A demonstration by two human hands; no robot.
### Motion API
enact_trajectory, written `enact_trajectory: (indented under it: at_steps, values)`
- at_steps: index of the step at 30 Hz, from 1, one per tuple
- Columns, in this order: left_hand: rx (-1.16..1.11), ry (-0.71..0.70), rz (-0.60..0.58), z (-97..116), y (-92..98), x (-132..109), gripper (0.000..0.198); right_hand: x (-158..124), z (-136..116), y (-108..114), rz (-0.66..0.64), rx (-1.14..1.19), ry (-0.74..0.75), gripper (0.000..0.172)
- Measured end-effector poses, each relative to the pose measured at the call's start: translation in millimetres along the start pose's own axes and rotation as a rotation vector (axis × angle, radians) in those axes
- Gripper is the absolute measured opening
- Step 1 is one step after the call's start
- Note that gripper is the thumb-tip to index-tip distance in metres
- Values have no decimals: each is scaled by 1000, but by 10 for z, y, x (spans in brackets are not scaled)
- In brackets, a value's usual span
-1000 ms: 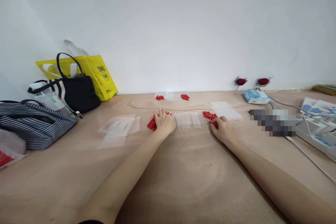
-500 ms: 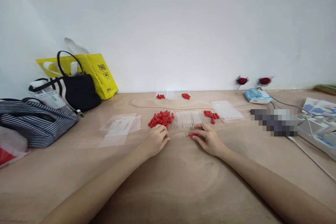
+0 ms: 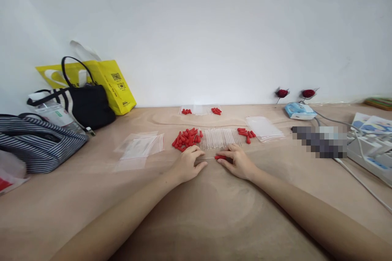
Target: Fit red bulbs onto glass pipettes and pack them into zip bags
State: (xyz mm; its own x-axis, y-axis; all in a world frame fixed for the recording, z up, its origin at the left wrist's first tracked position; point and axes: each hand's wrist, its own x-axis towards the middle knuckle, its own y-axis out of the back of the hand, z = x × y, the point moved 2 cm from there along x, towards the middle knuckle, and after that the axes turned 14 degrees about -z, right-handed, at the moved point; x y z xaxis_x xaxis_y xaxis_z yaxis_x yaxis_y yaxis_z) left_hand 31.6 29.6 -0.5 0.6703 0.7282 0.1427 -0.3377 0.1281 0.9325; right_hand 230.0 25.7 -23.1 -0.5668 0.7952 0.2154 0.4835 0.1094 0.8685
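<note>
My left hand (image 3: 190,164) pinches one end of a thin clear glass tube (image 3: 209,158) just above the table. In my right hand (image 3: 239,163), closed between thumb and fingers, is a red rubber dropper bulb (image 3: 219,157). The tube's right end meets the bulb's left end; whether it sits inside cannot be made out. Behind the hands lies a row of clear glass tubes (image 3: 219,138). A pile of red bulbs (image 3: 186,136) is left of the row, partly behind my left hand, and several more red bulbs (image 3: 246,133) lie to its right.
Clear zip bags lie at left (image 3: 139,149) and right (image 3: 263,127). Another bag (image 3: 200,109) with red bulbs stands by the wall. A yellow bag (image 3: 114,85), black handbag (image 3: 98,108) and striped bag (image 3: 58,142) fill the left. A blue packet (image 3: 300,111) and power strip (image 3: 372,155) sit right.
My hands have come closer together. The red bulb has moved left to the tube's end, and my left hand has shifted right with the tube. The view has shifted slightly.
</note>
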Motion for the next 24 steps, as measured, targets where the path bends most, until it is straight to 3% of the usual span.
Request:
enact_trajectory:
  at_steps: [7,15,24]
  values:
    - [-48,-15,91,76,-194,105,15,-8,18,-21,50,-32,20,20]
    - [-13,-52,130,109,-148,75,12,-46,-15,10,152,-27,55,17]
    - [-60,-142,200,114,-126,64,10,-37,-69,50,84,48,87,13]
